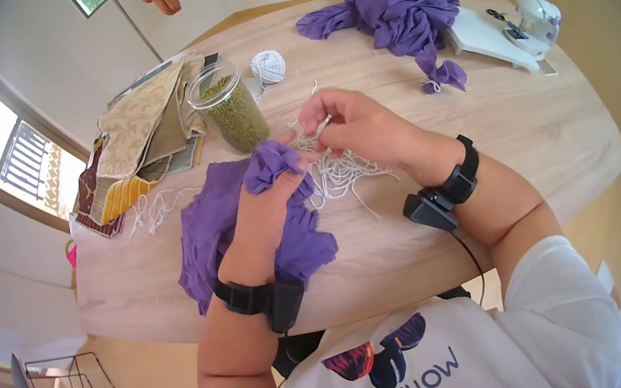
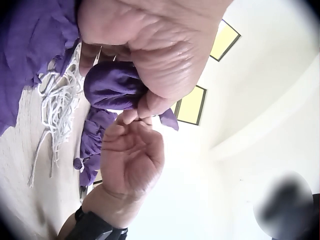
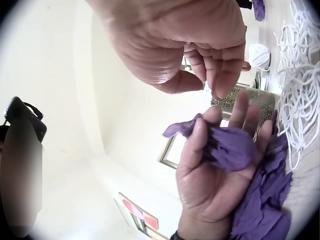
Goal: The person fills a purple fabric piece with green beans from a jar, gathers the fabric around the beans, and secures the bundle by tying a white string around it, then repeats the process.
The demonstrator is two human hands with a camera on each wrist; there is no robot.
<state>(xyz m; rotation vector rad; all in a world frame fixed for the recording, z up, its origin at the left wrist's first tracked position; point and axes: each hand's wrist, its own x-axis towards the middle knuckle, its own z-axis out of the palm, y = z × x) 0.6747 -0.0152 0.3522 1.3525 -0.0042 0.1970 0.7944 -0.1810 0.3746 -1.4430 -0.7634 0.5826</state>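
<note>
My left hand (image 1: 268,209) holds a rounded bundle of purple cloth (image 3: 227,147). Its thumb presses on the gathered neck, and a small tail of fabric sticks out past the thumb. Close to that neck is my right hand (image 1: 361,127), its fingers loosely bent and a gap showing between thumb and forefinger in the right wrist view. Beneath the hands lies a tangle of cut white strings (image 1: 348,176). More purple cloth (image 1: 209,218) spreads under my left forearm on the table.
A jar of green beans (image 1: 233,113) stands behind the left hand, near a ball of white yarn (image 1: 268,67). Folded fabric samples (image 1: 149,122) are stacked at left. Farther back are a heap of purple cloth (image 1: 398,5) and a white device (image 1: 500,34) on the wooden table (image 1: 479,127).
</note>
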